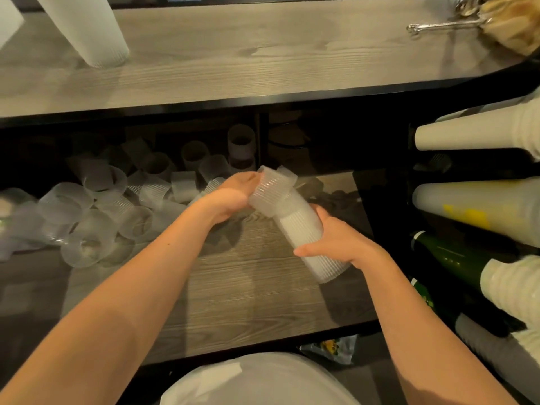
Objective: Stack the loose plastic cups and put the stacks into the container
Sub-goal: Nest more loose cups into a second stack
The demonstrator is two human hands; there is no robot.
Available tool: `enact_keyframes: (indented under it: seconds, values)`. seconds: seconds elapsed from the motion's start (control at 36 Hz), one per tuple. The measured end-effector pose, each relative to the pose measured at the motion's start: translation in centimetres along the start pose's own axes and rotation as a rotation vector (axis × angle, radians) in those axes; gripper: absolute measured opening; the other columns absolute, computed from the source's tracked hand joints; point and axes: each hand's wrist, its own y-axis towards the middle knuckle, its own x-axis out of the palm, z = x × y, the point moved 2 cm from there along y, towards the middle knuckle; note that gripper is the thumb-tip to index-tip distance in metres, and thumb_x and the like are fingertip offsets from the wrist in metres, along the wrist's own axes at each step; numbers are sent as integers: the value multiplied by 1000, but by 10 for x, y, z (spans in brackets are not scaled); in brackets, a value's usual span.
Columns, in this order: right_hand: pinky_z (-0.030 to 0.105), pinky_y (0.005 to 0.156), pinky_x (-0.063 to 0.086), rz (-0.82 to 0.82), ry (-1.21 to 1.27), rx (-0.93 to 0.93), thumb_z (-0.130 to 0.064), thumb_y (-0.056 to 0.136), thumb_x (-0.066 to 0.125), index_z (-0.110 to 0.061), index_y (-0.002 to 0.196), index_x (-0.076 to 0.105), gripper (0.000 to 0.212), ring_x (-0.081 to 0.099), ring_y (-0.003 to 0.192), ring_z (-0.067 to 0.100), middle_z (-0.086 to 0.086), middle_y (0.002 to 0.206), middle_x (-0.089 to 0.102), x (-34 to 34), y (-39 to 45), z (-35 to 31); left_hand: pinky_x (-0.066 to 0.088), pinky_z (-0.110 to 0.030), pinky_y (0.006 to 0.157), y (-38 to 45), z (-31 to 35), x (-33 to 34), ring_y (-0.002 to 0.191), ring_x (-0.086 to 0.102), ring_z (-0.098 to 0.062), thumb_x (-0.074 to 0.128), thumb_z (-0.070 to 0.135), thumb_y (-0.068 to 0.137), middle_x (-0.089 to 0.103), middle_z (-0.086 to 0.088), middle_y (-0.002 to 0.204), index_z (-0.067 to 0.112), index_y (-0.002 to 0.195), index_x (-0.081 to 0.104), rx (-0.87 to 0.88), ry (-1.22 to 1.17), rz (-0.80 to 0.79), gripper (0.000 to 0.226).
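A tall stack of ribbed translucent cups point(304, 229) is held tilted above the lower wooden shelf point(248, 287). My right hand point(336, 241) grips the stack around its lower half. My left hand point(230, 197) holds a loose cup point(270, 187) at the stack's upper end, partly slid over it. Several loose translucent cups point(96, 211) lie scattered on the left of the shelf, reaching back into the dark. No container for the stacks is plainly visible.
A wooden countertop point(263, 54) runs above the shelf, with a white cup stack point(87, 27) at its left and metal tongs point(444, 24) at its right. White cup stacks point(479, 133) and green bottles point(455, 255) lie in a rack on the right.
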Motion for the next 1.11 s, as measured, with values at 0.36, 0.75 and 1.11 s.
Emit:
enact_keyframes:
  seconds: [0.36, 0.75, 1.11]
  values:
    - [28, 92, 42, -98, -116, -14, -34, 70, 89, -36, 160, 11, 119, 47, 121, 12, -10, 136, 45, -9, -7, 3, 43, -35, 93, 19, 5, 8, 114, 55, -23, 36, 23, 105, 60, -1, 129, 26, 131, 58, 130, 679, -169, 34]
    - [34, 85, 44, 65, -38, 170, -42, 75, 86, -30, 161, -3, 124, 48, 106, 18, 5, 133, 50, -15, 7, 23, 25, -38, 112, 71, -5, 58, 136, 31, -32, 52, 53, 94, 40, -11, 141, 31, 131, 56, 17, 523, 37, 44]
    - [31, 93, 42, 94, 67, 177, -42, 79, 84, -29, 161, -7, 123, 46, 133, 25, 4, 155, 39, -18, 11, 17, 51, -35, 74, 48, -12, 21, 84, 58, -17, 61, 43, 92, 58, -3, 112, 25, 111, 53, -119, -416, 253, 27]
